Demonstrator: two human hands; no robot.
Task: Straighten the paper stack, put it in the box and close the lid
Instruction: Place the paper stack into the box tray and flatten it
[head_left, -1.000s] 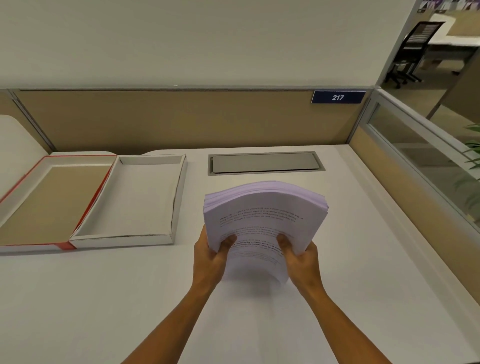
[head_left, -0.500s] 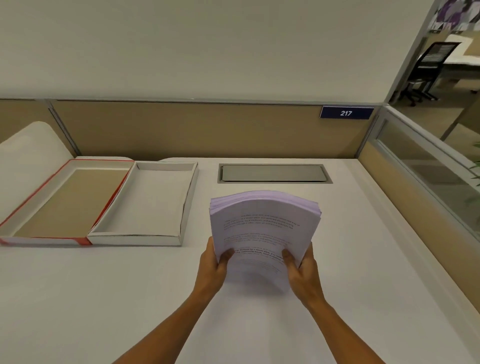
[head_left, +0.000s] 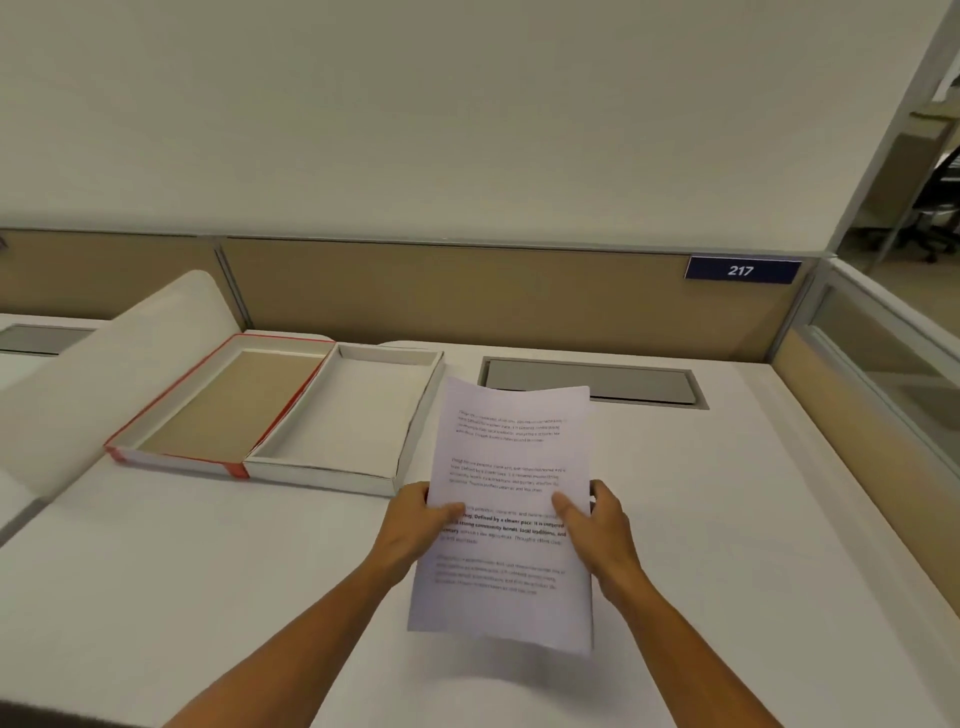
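Note:
I hold the paper stack (head_left: 511, 457) upright in front of me, its printed top sheet facing me. My left hand (head_left: 415, 525) grips its left edge and my right hand (head_left: 597, 525) grips its right edge, thumbs on the front page. The white box (head_left: 415, 421) lies open on the desk just left of the stack, with nothing inside. Its red-edged lid (head_left: 197, 395) lies flat, joined to the box's left side, brown inner face up.
A grey metal cable hatch (head_left: 592, 384) is set into the white desk (head_left: 208, 571) behind the stack. A tan partition (head_left: 467, 296) with a blue "217" plate (head_left: 742, 270) closes the back; a glass panel (head_left: 883, 364) runs along the right. A curved white divider (head_left: 104, 374) stands at left.
The stack has been tipped up from a bent, fanned bundle into an upright, flatter sheaf facing me. My view has lifted and shifted, so the box sits closer to the stack.

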